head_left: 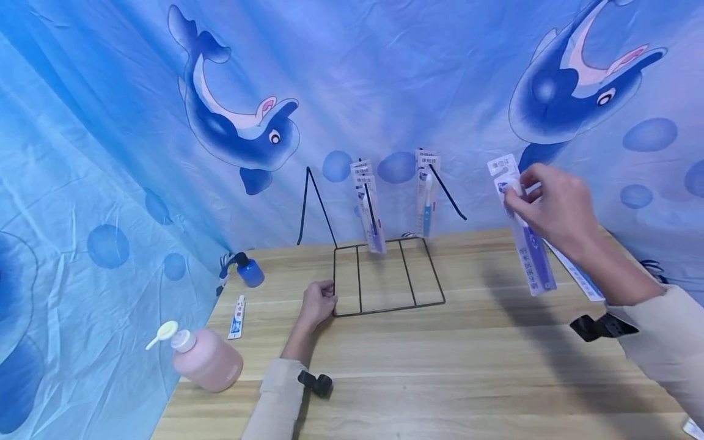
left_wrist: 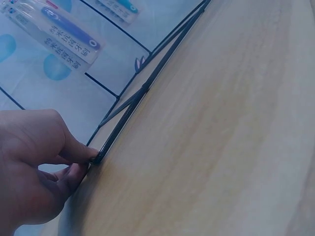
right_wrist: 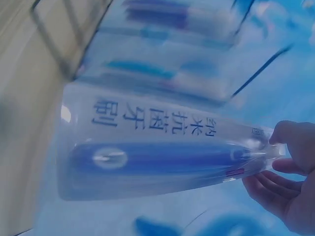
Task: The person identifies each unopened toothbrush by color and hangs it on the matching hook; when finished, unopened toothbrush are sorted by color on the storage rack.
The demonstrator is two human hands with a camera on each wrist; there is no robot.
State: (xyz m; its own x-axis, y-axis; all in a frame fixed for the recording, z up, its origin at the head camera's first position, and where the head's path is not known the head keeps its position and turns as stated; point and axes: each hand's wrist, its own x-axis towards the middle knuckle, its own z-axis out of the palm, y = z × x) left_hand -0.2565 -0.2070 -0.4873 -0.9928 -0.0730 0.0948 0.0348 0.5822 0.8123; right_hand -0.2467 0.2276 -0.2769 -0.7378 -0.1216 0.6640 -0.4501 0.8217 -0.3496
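We pinched the wire rack's [head_left: 385,278] front corner with our left hand [head_left: 318,304], keeping it flat on the table [head_left: 440,366]. Our right hand [head_left: 552,205] gripped the packaged toothbrush [head_left: 525,235] by its top, raised right of the rack; best lined up squarely with a free hook [head_left: 448,192].

The head view looks forward and down over the wooden table [head_left: 495,366] toward the dolphin curtain [head_left: 385,79], taking in the whole wire rack [head_left: 385,278]. The left wrist view sits close and low along the rack's [left_wrist: 142,93] base edge; the right wrist view, blurred, faces a packaged toothbrush [right_wrist: 162,152] very near, which the head view [head_left: 528,244] shares
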